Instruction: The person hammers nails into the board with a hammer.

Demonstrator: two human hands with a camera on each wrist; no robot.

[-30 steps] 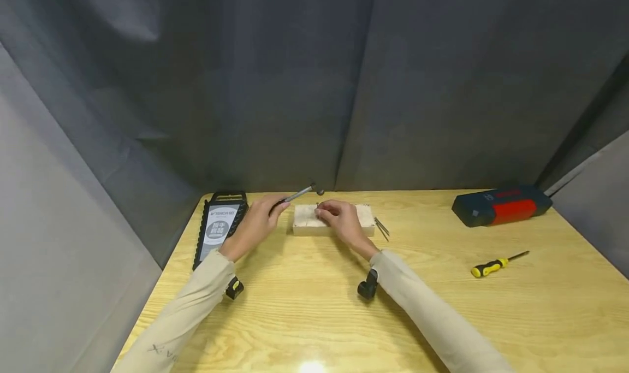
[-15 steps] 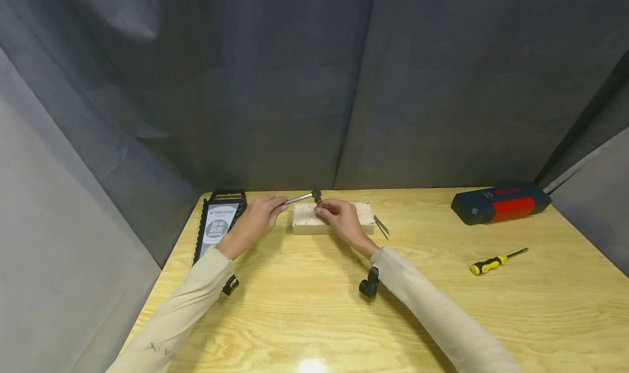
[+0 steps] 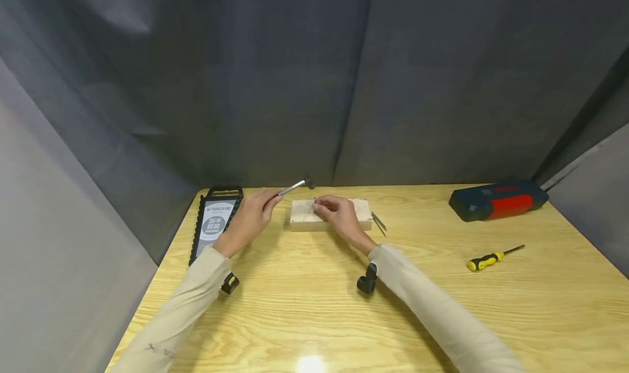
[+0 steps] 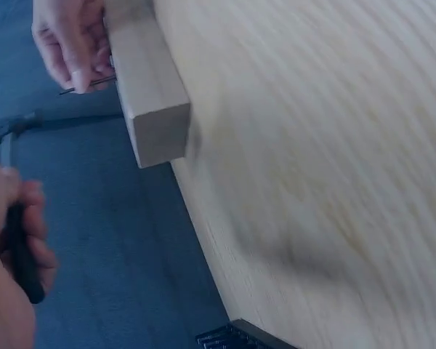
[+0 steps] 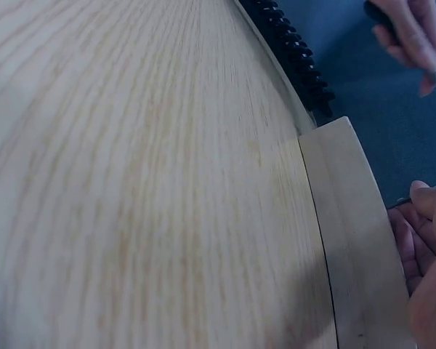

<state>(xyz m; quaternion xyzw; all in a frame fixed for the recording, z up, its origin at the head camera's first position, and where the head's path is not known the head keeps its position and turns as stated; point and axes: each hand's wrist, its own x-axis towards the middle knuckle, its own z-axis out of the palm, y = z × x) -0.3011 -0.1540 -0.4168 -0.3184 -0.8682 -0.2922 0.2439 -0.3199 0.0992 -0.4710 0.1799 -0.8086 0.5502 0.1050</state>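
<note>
In the head view my left hand (image 3: 248,220) grips a small hammer (image 3: 293,187) by its dark handle, its head raised above and left of my right hand. My right hand (image 3: 340,215) pinches a thin nail (image 4: 67,91) between thumb and fingers. The nail stands on the top face of a pale wooden block (image 3: 301,226), as the left wrist view shows; its lower part is partly covered by the fingers. Several loose nails (image 3: 379,224) lie on the table just right of the block.
A black wrench-set holder (image 3: 214,225) lies left of the block, near the left forearm. On the right of the wooden table (image 3: 304,307) are a yellow-and-black screwdriver (image 3: 486,261) and a dark blue and red case (image 3: 498,200). A dark curtain (image 3: 275,89) hangs behind.
The hammer head came down to the nail at my right fingers, then rose again up and to the left. My right hand keeps its pinch on the nail.
</note>
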